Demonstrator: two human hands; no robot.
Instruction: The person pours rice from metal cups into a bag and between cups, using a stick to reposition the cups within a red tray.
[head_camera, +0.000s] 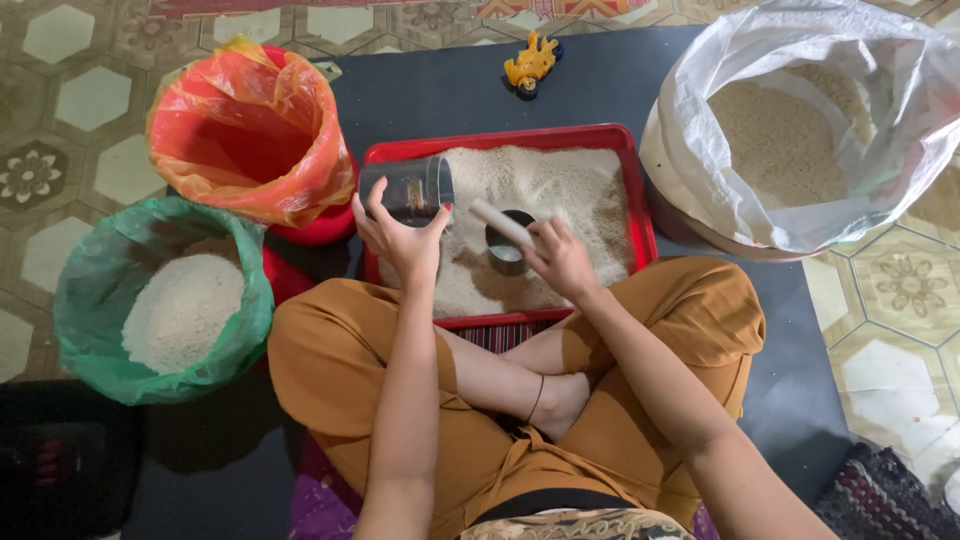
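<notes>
I sit cross-legged in front of a red tray filled with white rice. My left hand holds a clear cylindrical jar tipped on its side over the tray's left edge. My right hand grips the pale handle of a small metal scoop cup resting in the rice near the tray's middle.
A bucket lined with an orange bag stands at the left, a green-lined bucket of rice below it. A large white sack of rice sits at the right. A yellow toy lies on the dark mat behind the tray.
</notes>
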